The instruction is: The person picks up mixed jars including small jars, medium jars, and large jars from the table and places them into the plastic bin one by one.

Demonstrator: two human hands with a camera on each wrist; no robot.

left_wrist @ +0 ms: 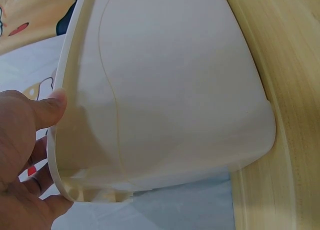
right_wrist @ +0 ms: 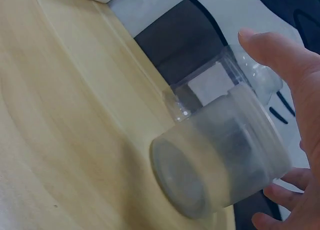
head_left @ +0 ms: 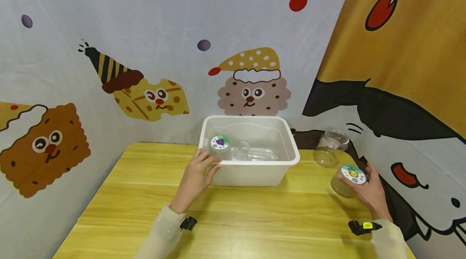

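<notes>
My left hand (head_left: 198, 172) grips the near left rim of a white plastic bin (head_left: 251, 175). In the left wrist view the thumb (left_wrist: 56, 107) lies on the rim's outer face, with the other fingers behind it. At the right, a frosted jar (head_left: 342, 188) has a white lid printed with a yellow picture. My right hand (head_left: 373, 194) spreads about that lid. In the right wrist view the thumb (right_wrist: 265, 44) stands apart from the jar, and the other fingers are beside the lid's edge. Whether they touch it is hard to tell.
Inside the bin are a jar (head_left: 220, 143) with a purple-fruit lid and clear containers (head_left: 242, 151). An empty-looking clear jar (head_left: 329, 149) stands behind the frosted jar, near the wooden table's (head_left: 255, 218) back right edge. A printed cloth (head_left: 164, 28) hangs behind.
</notes>
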